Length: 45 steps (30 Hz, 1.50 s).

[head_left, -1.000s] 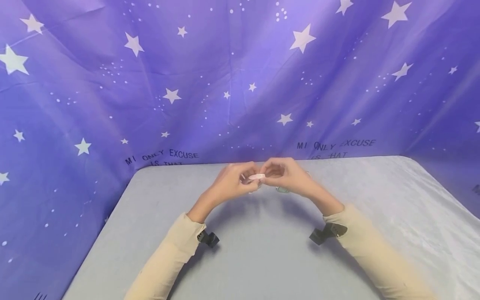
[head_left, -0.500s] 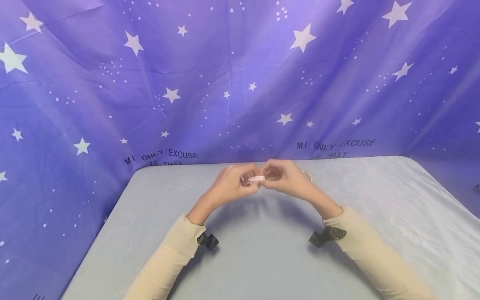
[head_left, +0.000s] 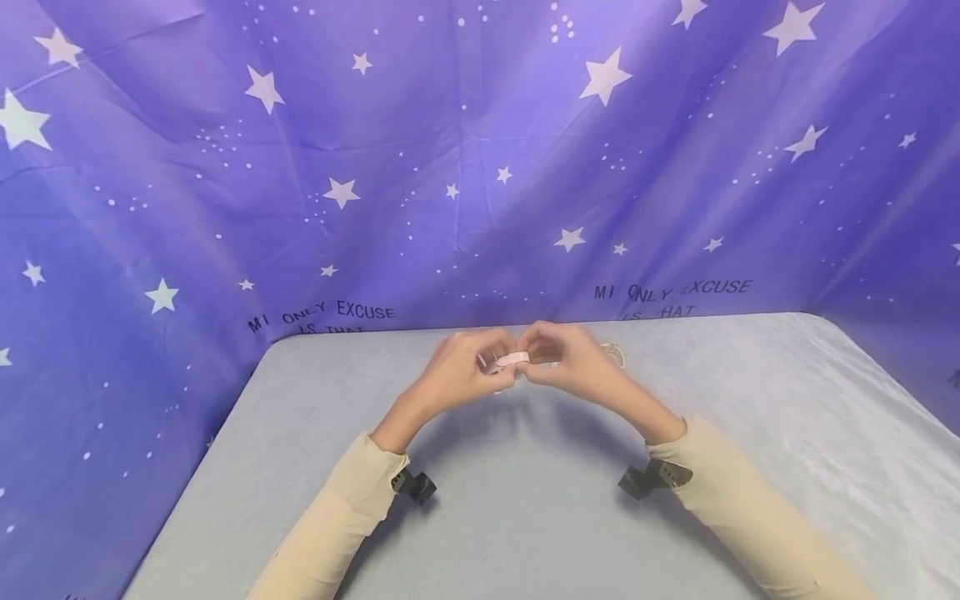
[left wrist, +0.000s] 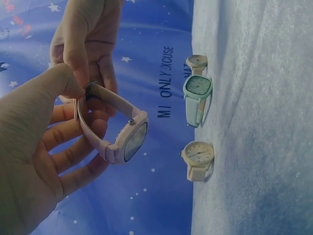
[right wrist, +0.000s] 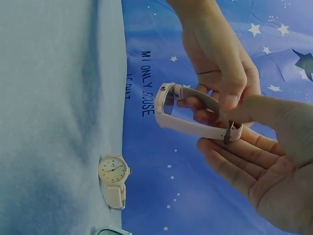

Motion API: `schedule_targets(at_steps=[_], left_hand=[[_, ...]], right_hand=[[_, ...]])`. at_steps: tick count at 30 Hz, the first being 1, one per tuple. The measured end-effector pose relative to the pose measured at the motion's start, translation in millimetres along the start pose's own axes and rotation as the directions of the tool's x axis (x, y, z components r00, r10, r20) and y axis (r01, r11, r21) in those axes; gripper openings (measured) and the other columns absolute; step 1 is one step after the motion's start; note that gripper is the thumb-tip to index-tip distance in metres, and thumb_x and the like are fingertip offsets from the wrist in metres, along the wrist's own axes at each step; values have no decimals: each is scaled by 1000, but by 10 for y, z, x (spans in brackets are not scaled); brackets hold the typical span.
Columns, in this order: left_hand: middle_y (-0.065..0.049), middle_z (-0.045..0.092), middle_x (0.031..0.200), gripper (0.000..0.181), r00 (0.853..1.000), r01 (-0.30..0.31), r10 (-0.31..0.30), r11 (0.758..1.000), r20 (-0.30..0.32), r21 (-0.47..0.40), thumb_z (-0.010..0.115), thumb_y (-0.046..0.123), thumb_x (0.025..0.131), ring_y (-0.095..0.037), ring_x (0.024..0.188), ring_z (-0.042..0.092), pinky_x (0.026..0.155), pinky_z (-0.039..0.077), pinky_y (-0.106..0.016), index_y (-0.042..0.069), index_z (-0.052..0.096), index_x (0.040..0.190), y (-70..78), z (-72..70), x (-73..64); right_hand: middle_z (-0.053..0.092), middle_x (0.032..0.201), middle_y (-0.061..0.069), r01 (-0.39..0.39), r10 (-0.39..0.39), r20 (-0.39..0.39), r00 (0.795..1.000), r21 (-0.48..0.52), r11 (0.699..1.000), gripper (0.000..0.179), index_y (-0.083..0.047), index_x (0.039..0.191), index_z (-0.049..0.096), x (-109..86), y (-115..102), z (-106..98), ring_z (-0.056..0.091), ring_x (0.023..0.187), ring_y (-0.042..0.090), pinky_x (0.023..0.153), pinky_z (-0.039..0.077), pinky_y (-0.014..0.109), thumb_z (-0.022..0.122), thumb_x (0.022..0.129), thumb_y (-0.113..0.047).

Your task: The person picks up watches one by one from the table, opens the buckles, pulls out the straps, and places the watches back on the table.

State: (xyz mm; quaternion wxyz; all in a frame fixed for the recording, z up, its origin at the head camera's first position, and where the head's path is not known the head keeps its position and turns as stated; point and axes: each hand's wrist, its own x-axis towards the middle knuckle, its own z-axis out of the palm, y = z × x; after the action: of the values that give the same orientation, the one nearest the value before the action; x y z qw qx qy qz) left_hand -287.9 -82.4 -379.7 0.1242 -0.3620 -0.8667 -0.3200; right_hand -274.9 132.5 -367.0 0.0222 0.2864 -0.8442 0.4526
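Observation:
A pink wristwatch [left wrist: 117, 149] hangs face down-tilted between both hands, its strap joined in a loop at the buckle. My left hand [head_left: 461, 367] pinches the strap near the buckle between thumb and fingers. From the other side, my right hand [head_left: 570, 358] pinches the strap at the same spot, fingertips meeting those of the left. In the right wrist view the dark metal buckle [right wrist: 229, 132] shows right at the thumbs. The watch is held up over the far part of the table, its case [right wrist: 164, 105] pointing away from the palms.
On the grey cloth-covered table [head_left: 510, 517] lie a mint-green watch [left wrist: 197, 86], a cream watch [left wrist: 199, 152] and a further pale watch [left wrist: 196, 61] at the far end. A purple star-printed curtain [head_left: 420, 167] hangs behind the table's back edge.
Both hands have sunk very slightly, still pinching the pink watch strap. The green watch seen under the right hand earlier is now covered, and a cream strap shows beyond that hand.

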Motion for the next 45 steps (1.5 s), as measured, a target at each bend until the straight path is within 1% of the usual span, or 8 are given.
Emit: schedule_targets(at_steps=[7, 14, 21, 26, 29, 33, 39, 45], left_hand=[[6, 72, 82, 14, 1000, -2, 2, 1000, -12, 8, 76, 23, 82, -6, 70, 64, 63, 53, -21, 22, 69, 94, 18, -17, -28], [8, 73, 80, 14, 1000, -16, 16, 999, -16, 37, 74, 23, 82, -6, 70, 65, 65, 54, -21, 23, 70, 96, 8, -5, -39], [7, 74, 82, 16, 1000, -24, 25, 999, -18, 32, 73, 23, 82, -7, 71, 67, 66, 56, -21, 21, 70, 98, 0, -11, -36], [4, 76, 85, 17, 999, -30, 31, 999, -22, 13, 74, 19, 81, -9, 72, 68, 66, 56, -20, 20, 70, 98, 23, -38, -20], [3, 76, 86, 17, 999, -28, 28, 1000, -19, 0, 75, 18, 82, -9, 73, 68, 66, 57, -20, 19, 71, 98, 35, -52, -12], [2, 76, 88, 18, 1000, -8, 8, 1000, -11, -17, 76, 19, 82, -9, 74, 68, 68, 57, -19, 18, 71, 99, 47, -65, -14], [3, 75, 88, 18, 999, 29, -28, 999, 15, -42, 77, 21, 82, -8, 76, 66, 69, 57, -20, 17, 71, 99, 53, -76, -11], [6, 74, 85, 12, 999, 10, -7, 998, 37, -70, 77, 21, 86, -5, 75, 65, 69, 57, -20, 18, 72, 96, 54, -114, -2]], right_hand=[[76, 101, 11, 26, -27, -19, 999, -42, 999, 19, -5, 100, 68, 0, -7, 37, 73, 98, 27, 93, 61, 42, 77, 83, -2], [76, 101, 9, 26, -27, -17, 999, -45, 999, 20, -7, 98, 68, -15, -23, 39, 73, 98, 26, 92, 62, 41, 78, 81, -1], [75, 104, 10, 23, -24, 37, 999, 35, 999, 21, -5, 102, 68, 9, -6, -14, 73, 100, 25, 91, 62, 36, 77, 83, -1], [74, 106, 15, 23, -30, 55, 998, 131, 991, 22, -1, 102, 66, 13, -5, -57, 73, 102, 29, 90, 62, 31, 73, 84, 7], [74, 106, 15, 7, -15, 51, 999, 146, 989, 22, -2, 103, 65, 8, -4, -57, 73, 104, 30, 91, 62, 32, 73, 84, 6], [75, 107, 12, 7, -10, 27, 1000, 92, 996, 25, -4, 108, 66, -5, -13, -33, 73, 105, 29, 94, 61, 37, 76, 86, 0], [77, 104, 10, 67, -67, -14, 998, -6, 998, 22, -5, 109, 70, -14, -16, 2, 74, 101, 27, 92, 62, 38, 77, 88, -7], [77, 105, 9, 92, -92, -15, 996, -15, 996, 18, -6, 107, 71, -16, -15, -11, 74, 100, 25, 92, 62, 37, 76, 90, -9]])
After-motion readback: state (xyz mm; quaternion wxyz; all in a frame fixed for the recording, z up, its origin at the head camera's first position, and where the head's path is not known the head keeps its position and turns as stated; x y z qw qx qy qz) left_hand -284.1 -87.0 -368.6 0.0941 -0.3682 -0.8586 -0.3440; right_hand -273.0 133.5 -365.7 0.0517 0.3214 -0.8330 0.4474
